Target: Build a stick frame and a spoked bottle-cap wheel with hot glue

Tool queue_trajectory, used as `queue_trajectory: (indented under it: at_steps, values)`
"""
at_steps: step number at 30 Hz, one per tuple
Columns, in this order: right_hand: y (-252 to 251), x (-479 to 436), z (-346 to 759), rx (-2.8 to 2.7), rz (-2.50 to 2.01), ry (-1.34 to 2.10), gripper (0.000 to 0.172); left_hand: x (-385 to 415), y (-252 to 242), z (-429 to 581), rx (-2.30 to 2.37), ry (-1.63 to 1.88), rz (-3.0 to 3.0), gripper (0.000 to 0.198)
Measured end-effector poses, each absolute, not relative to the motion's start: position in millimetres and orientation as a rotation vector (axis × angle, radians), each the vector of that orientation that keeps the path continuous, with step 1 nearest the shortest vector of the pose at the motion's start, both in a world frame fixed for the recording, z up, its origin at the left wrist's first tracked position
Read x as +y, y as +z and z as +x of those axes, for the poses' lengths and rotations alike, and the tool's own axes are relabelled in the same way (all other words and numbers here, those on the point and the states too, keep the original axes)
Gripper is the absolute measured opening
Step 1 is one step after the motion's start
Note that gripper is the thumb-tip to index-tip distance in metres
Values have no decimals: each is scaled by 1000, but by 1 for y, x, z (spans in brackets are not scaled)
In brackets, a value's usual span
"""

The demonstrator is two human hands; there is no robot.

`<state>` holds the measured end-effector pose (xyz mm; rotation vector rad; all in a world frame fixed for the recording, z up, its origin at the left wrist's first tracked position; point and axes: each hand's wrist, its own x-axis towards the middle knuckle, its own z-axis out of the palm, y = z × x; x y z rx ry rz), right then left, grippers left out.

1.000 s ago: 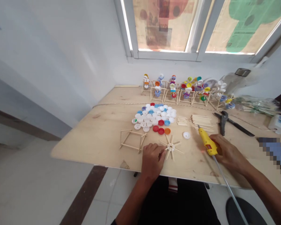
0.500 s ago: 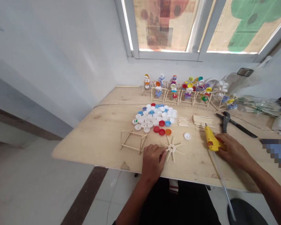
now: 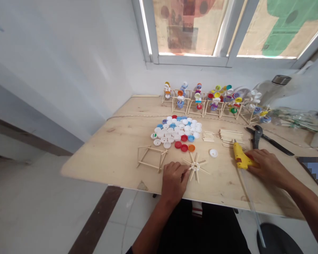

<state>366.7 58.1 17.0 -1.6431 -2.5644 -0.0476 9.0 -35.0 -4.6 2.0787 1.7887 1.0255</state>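
A star-shaped wheel of short wooden sticks (image 3: 195, 167) lies near the table's front edge, and my left hand (image 3: 175, 180) pinches one of its sticks on the left side. My right hand (image 3: 262, 164) is wrapped round the handle of a yellow glue gun (image 3: 241, 157), whose nozzle points away from me; a long clear glue stick trails from its back. Left of my left hand rests a frame of wooden sticks (image 3: 149, 163). A single white cap (image 3: 213, 153) sits between the wheel and the glue gun.
Many white, blue and red bottle caps (image 3: 175, 131) lie mid-table. Stick piles (image 3: 230, 137), black-handled pliers (image 3: 257, 135) and a dark device (image 3: 314, 173) are to the right. Along the wall stand several finished cap wheels on frames (image 3: 198, 100), a bottle (image 3: 277, 86) and a plastic bag (image 3: 296, 118).
The view has shifted slightly. Both hands keep nearly the same places, with the left on the stick wheel and the right on the glue gun.
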Motion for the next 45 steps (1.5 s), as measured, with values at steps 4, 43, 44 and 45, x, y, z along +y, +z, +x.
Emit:
queue_trajectory:
  at_steps: [4, 43, 44, 45]
  values:
    - [20, 54, 367, -2547, -1683, -20, 36, -35, -3, 9, 1791, 1015, 2087, 12]
    - [35, 58, 356, -1835, -2527, -286, 64, -35, -6, 8, 1784, 1010, 2099, 11]
    - [35, 58, 356, -1842, -2532, -282, 64, -34, -6, 8, 1788, 1014, 2101, 11]
    - [36, 59, 357, -1851, -2536, -278, 64, -34, -7, 8, 1792, 1018, 2103, 10]
